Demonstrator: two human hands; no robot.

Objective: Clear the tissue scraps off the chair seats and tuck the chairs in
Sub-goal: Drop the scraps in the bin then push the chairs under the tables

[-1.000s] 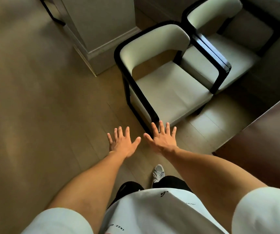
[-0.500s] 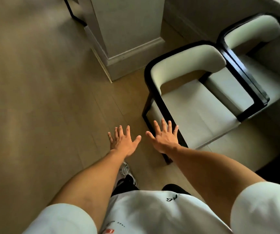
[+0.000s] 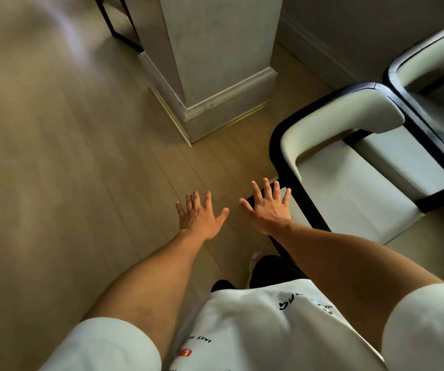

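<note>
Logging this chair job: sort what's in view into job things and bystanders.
Job:
near chair, seat bare, no scraps showing
far chair, partly out of frame
left hand, open, holding nothing
right hand, open, holding nothing

Bystanders:
pillar
floor
dark frame behind the pillar

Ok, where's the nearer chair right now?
Head view, right side: the nearer chair stands just beyond the right hand, beside the second chair.

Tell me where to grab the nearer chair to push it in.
Probably the black frame along the top of the nearer chair's curved backrest, from behind, on its outer left side. That rail is thin enough for fingers to curl over, and it faces the open right hand. The left hand hovers over the floor, also empty.
</note>
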